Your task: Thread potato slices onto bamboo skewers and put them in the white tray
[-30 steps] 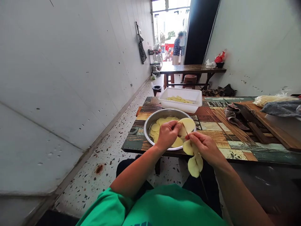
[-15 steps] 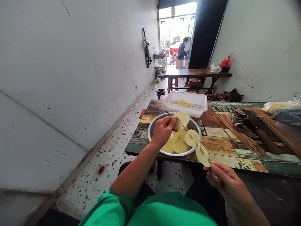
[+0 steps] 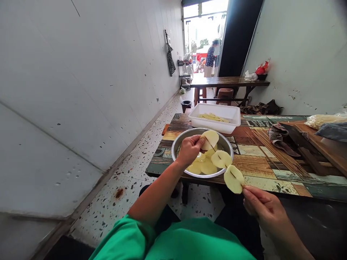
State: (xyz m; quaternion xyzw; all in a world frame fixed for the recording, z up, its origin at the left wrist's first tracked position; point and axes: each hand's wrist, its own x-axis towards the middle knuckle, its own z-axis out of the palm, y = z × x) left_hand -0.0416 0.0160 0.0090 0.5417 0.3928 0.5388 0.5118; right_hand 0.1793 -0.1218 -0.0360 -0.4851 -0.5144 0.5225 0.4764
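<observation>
Skewered slices (image 3: 221,159), bowl (image 3: 202,176) partly beneath, tub (image 3: 217,126) beyond

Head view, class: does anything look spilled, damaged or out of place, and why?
Yes: a dark brownish stain marks the pale speckled floor, left of the table; what made it is unclear. The left wall looks damaged, with scattered chips and pits breaking its otherwise smooth pale surface.

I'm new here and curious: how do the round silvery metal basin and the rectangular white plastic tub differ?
The metal basin is round; the plastic tub is rectangular. The basin is silvery, the tub white. The basin stands nearer the camera, the tub beyond it. Both hold pale yellow slices.
</observation>
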